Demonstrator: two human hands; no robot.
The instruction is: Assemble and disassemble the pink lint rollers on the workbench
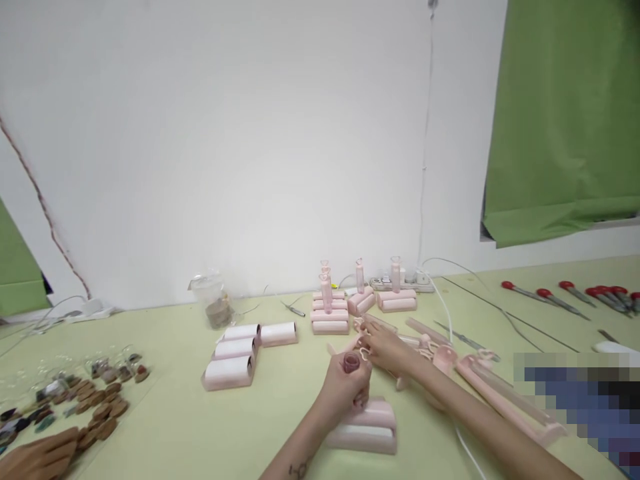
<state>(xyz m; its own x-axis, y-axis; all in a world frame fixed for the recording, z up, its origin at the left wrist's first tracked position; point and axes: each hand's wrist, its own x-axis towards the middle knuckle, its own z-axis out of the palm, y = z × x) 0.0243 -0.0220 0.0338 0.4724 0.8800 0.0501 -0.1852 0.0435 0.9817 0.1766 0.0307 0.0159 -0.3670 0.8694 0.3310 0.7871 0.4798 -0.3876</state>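
Observation:
My left hand [340, 387] is wrapped around a small pinkish see-through tube [351, 362], its round open end facing up. Below that hand lies a pink double-roll base [370, 430] on the table. My right hand [385, 343] has its fingers bent together just beyond the tube, at small pale-pink parts [364, 353]; whether one is pinched cannot be made out. More loose pink pieces [427, 347] lie under and beside my right forearm. Further back, clear pink tubes [327, 293] stand upright on or behind pink bases [330, 320].
White-topped pink rolls [229, 370] lie left of centre, near a plastic cup [215, 303]. At far left are brown pieces [103, 407] and another person's hand [43, 457]. Long pink parts [510, 393], a white cable [445, 300] and red-ended tools [560, 300] lie on the right.

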